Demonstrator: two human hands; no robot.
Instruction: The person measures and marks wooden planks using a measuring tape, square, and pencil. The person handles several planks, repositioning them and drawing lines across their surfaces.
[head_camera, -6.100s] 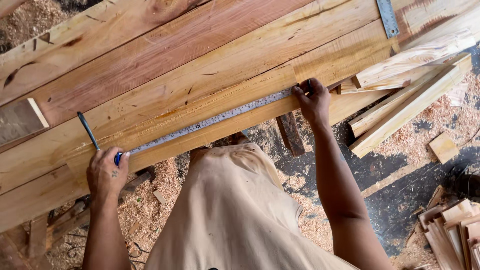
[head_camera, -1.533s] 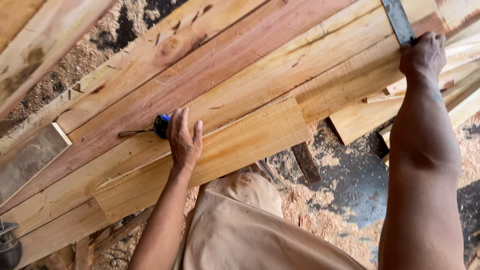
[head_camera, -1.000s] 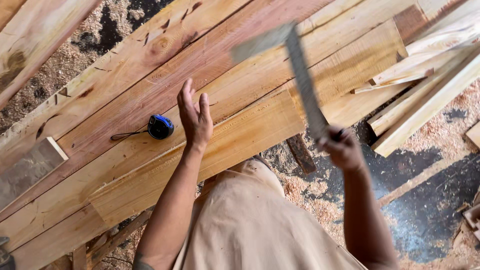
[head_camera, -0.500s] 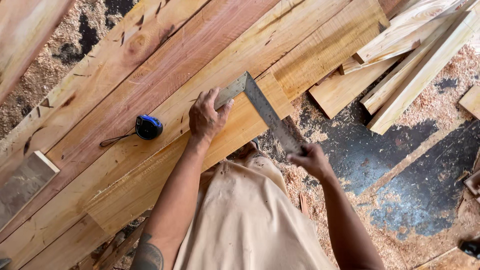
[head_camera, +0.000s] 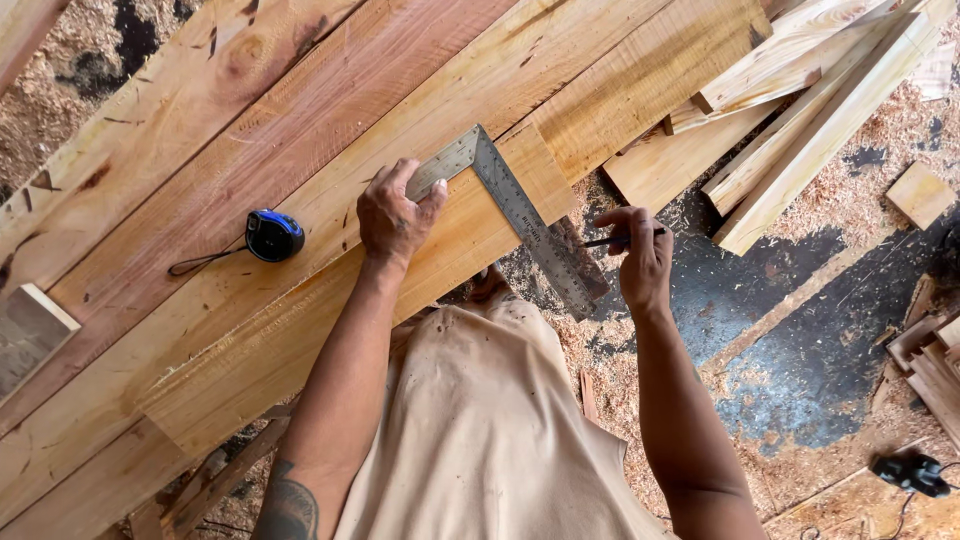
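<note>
Bright even daylight, soft shadows, sharp focus.

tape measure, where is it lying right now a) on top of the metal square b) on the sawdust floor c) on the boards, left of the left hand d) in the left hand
c: the black and blue tape measure lies on the boards, apart from the left hand, which presses on the metal square.

Woodworking shop: rough planks stacked, sawdust all over the floor, offcuts, steel square, tape measure.
</note>
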